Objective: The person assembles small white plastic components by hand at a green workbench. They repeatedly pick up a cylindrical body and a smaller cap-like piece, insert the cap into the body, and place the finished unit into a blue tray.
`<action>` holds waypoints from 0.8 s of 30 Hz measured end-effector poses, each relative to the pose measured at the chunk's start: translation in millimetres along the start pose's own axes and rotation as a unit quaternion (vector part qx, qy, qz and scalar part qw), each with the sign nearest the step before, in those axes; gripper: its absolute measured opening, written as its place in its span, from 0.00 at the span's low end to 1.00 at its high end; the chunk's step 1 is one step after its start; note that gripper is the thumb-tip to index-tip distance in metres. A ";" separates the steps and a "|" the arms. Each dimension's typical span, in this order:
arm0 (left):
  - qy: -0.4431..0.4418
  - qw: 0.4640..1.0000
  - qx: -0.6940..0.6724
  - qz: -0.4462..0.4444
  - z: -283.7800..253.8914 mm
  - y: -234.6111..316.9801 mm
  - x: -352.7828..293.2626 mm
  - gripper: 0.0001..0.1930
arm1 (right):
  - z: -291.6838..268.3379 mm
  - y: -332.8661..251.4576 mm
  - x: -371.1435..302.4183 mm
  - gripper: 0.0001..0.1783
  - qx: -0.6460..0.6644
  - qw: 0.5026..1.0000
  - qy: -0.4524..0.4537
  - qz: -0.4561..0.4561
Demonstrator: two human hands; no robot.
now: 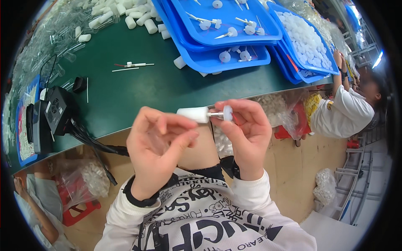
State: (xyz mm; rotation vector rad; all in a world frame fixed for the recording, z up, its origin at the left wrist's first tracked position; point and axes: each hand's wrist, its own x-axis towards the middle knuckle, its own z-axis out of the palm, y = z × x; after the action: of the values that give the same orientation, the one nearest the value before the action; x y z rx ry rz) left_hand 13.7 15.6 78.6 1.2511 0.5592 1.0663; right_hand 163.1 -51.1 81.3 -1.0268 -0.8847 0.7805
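In front of me, a smooth white cylinder [193, 113] lies level, joined at its right end to a short metal-coloured stem [215, 114] with a round white disc [227, 113]. My right hand [247, 131] pinches the disc and stem between thumb and fingers. Curled loosely, with a gap between thumb and index finger, is my left hand [157, 150]. Its index fingertip is at the lower edge of the cylinder; whether it presses there I cannot tell. On the green table [138, 92] beyond are a thin white stick assembly with a red wire [134, 65] and a plain white stick [125, 70].
Stacked blue trays [234, 39] hold disc-and-stem pieces; another blue tray [303, 42] is heaped with white discs. Clear tubes [46, 46] and white cylinders [144, 19] pile at the far left. A black device [58, 106] trails cables. Co-workers sit at both sides.
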 end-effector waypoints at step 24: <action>-0.074 0.967 0.199 0.142 -4.9 -8.3 -4.6 0.22 | -9.2 0.9 -11.4 0.08 0.135 0.968 0.033 0.209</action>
State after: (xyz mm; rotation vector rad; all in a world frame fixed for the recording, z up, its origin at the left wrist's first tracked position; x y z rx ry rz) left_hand 10.4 14.3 68.5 1.7912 0.5030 1.1157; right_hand 166.1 -64.1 75.3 -1.0006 -0.4890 1.1800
